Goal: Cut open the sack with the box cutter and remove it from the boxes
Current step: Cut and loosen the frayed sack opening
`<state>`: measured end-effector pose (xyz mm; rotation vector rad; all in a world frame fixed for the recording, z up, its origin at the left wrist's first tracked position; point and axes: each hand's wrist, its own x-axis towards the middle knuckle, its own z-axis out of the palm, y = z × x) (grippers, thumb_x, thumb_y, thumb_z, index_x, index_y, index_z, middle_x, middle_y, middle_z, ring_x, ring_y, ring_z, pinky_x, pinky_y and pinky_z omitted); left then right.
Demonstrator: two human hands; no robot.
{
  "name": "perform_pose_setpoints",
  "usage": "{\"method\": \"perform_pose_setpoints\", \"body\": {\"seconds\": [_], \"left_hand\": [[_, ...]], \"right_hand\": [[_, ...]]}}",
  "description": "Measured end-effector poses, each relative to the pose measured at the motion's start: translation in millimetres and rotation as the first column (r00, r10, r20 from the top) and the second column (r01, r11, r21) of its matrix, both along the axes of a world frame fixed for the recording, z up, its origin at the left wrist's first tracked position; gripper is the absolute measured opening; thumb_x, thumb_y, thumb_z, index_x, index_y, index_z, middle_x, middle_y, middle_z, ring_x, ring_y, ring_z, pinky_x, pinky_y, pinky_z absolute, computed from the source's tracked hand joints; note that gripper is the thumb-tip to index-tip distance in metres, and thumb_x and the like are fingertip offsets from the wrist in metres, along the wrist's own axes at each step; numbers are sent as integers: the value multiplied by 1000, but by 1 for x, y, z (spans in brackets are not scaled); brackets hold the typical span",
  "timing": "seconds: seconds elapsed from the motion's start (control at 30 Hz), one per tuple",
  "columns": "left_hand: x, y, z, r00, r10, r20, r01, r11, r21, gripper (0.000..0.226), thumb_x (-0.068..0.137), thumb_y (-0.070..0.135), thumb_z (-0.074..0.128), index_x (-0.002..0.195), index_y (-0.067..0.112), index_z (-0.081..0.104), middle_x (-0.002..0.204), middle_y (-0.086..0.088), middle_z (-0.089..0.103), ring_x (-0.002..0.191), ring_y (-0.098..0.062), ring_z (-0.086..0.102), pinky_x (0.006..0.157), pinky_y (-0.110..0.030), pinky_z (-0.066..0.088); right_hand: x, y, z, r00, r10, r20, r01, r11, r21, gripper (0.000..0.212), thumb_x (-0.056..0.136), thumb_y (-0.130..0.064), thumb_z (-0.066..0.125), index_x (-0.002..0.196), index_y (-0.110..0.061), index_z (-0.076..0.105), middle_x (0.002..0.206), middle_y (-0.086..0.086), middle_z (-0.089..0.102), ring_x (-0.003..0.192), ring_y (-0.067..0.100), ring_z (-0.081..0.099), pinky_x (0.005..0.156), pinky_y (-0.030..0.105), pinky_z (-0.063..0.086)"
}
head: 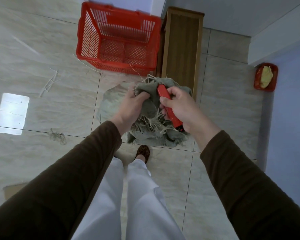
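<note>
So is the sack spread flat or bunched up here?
Bunched up: the sack is gathered between the left hand and right hand, frayed edges showing.

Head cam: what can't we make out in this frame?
- Box cutter blade: head view, the tip is covered by the right hand and sack fringe, so out or retracted cannot be told.
- Boxes: none visible; the bunched sack gripped by the left hand hides what lies under it.
- Brown shape at lower left: covered by the left sleeve, not identifiable.
- Yellow contents of the red tray: too small.
</note>
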<state>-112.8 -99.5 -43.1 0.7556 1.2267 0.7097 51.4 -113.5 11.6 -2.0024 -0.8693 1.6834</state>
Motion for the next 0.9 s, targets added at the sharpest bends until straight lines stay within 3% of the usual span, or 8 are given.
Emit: {"method": "perform_pose_setpoints", "body": {"seconds": [0.1,0.2,0.3,0.4,0.53,0.67,0.8,0.9], "left_hand": [[3,-5,-11,991,-90,-103,91,996,2,16,92,11,71,104,23,71,88,11,80,82,-4,76,73,-21,61],[3,-8,-18,950,-132,-283,155,986,61,17,97,14,71,96,30,73,80,21,77,75,8,72,69,-11,55],[4,0,-19,859,-158,-487,243,963,116,22,98,20,70,119,16,77,104,2,77,101,-18,72,94,-35,57],[0,13,-20,754,-220,-619,386,911,147,23,98,20,66,118,18,78,111,-11,78,111,-36,67,100,-51,53],[9,34,-17,562,-190,-805,511,845,157,23,97,18,59,110,18,79,106,-12,79,111,-37,60,94,-44,50],[-34,17,-38,291,-368,-883,508,842,-183,32,99,4,49,121,8,72,120,-21,72,117,-40,60,101,-47,50],[-11,4,-25,782,-176,-598,264,962,63,29,97,5,66,120,19,75,99,9,77,96,-4,70,88,-27,59],[4,24,-14,907,-123,-403,175,980,96,35,93,-3,64,102,30,75,85,20,73,84,-1,72,79,-27,61]], "right_hand": [[-3,0,-2,999,49,15,-48,999,-19,10,104,-14,60,113,-18,59,95,7,77,72,19,76,69,39,65],[-3,2,-5,946,228,232,-238,971,15,7,104,-18,58,111,-20,56,91,3,76,73,20,76,69,42,64],[-5,-3,-9,782,354,514,-412,911,0,21,102,-29,59,122,-26,54,102,-2,71,82,20,71,74,47,62],[-10,-9,-7,716,300,630,-432,900,62,29,102,-34,59,130,-27,52,114,-3,65,85,17,65,68,39,56],[-15,-16,2,652,251,716,-451,887,100,28,104,-33,57,130,-23,53,106,-9,58,83,16,58,66,31,43],[15,28,34,670,-130,731,-272,873,405,16,104,-30,56,119,-25,54,82,-16,53,62,-1,58,52,14,43],[11,40,24,784,245,570,-382,915,132,15,99,-33,63,111,-31,54,96,-10,60,77,11,67,72,35,62],[-4,21,-1,775,259,576,-418,894,160,57,90,-44,76,138,-28,51,124,-7,53,92,13,64,74,27,53]]}}
